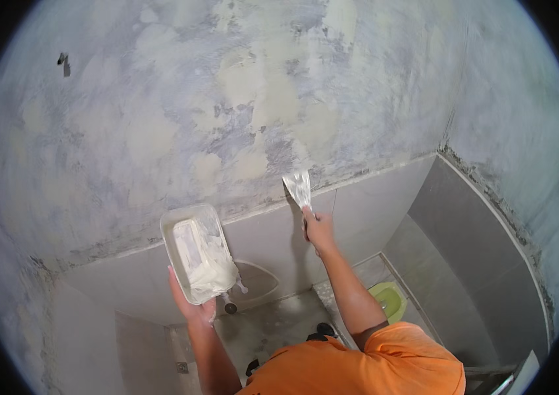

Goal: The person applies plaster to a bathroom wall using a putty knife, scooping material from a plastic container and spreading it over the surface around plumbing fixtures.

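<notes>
The left hand (195,309) clasped a white rectangular tray (191,210) of creamy paste (212,266); the right hand (319,229) clenched a wide-bladed scraper (299,189) near the patchy grey wall (187,125).

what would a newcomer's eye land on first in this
The bright orange shirt at the bottom edge likely catches the eye first. Next come the white tray of paste in the left hand, left of centre, and the scraper in the right hand, near the middle, before the patchy wall.
</notes>
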Tool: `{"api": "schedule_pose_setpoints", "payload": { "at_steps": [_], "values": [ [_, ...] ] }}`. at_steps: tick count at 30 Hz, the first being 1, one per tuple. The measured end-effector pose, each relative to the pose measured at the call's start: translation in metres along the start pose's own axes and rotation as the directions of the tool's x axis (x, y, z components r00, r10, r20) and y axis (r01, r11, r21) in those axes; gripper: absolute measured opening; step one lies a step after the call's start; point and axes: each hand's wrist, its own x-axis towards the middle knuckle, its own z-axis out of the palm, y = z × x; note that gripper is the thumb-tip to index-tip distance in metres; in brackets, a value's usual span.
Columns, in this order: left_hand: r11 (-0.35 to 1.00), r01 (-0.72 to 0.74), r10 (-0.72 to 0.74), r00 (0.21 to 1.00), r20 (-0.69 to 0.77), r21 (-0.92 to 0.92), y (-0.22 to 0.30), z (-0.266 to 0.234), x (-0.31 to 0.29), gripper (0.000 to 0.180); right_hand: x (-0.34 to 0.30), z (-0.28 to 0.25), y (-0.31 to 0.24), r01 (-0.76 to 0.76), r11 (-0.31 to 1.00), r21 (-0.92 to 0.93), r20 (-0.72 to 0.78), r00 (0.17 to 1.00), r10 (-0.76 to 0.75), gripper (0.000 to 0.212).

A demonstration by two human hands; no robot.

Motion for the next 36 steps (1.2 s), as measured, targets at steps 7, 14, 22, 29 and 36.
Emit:
{"api": "schedule_pose_setpoints", "payload": {
  "at_steps": [7,14,22,29,36],
  "values": [
    [0.982,0.145,-0.163,0.974,0.157,0.123,-0.005,0.017,0.019,0.059,-0.092,-0.041,0.021,-0.247,0.956,0.159,0.008,0.968,0.249,0.045],
    [0.941,0.286,-0.319,0.928,0.193,0.178,-0.030,0.037,0.036,0.062,-0.157,-0.056,-0.048,-0.035,0.960,0.279,0.214,0.976,-0.027,0.042],
    [0.984,0.159,-0.173,0.950,0.259,0.076,0.009,0.055,0.059,0.050,-0.130,0.017,-0.079,-0.230,0.970,0.078,0.512,0.844,0.159,0.047],
    [0.968,0.132,-0.162,0.978,0.129,0.216,0.314,0.007,0.104,0.057,-0.269,0.273,-0.201,-0.498,0.731,0.467,0.681,0.730,0.061,0.050],
    [0.968,0.068,-0.103,0.985,0.138,0.241,0.337,0.008,0.112,0.065,-0.268,0.314,-0.210,-0.320,0.913,0.254,0.721,0.692,0.042,0.045]
  ]
}}
